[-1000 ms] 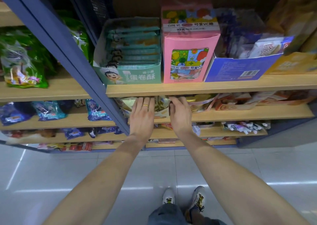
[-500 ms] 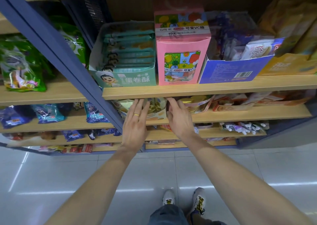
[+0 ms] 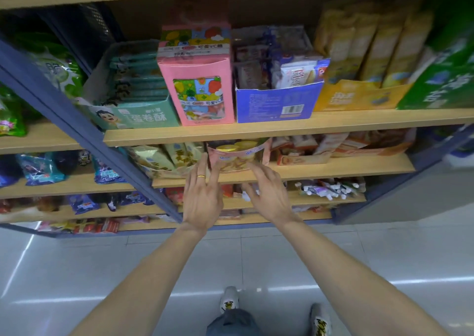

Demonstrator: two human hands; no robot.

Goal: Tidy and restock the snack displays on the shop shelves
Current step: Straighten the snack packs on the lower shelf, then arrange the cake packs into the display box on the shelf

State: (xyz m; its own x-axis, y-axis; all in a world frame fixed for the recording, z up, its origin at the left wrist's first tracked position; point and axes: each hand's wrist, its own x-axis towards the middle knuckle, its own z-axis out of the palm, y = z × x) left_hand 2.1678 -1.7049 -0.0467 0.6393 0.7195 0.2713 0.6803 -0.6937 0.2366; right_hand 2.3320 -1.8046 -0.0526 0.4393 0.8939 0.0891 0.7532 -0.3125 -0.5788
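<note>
Both my hands hover in front of the second shelf [image 3: 333, 167]. My left hand [image 3: 202, 197], with a gold ring, has spread fingers whose tips reach the gap between a cream snack display box [image 3: 164, 160] and a pink display box of yellow-lidded cups [image 3: 237, 156]. My right hand [image 3: 269, 194] is open just below and right of the pink box, fingers apart and holding nothing. On the shelf above stand a teal egg-roll box [image 3: 136, 99], a tall pink candy box [image 3: 197, 79] and a blue carton of wrapped snacks [image 3: 277, 99].
A slanted blue upright [image 3: 77, 128] divides this bay from the left bay with green and blue snack bags. Yellow and green cartons [image 3: 359, 94] fill the top shelf's right end. Lower shelves hold small packets. Pale tiled floor [image 3: 102, 271] and my shoes lie below.
Both hands have drawn back from the cream box and shifted right toward the pink cup box, fingers now spread. My view has also swung to the right.
</note>
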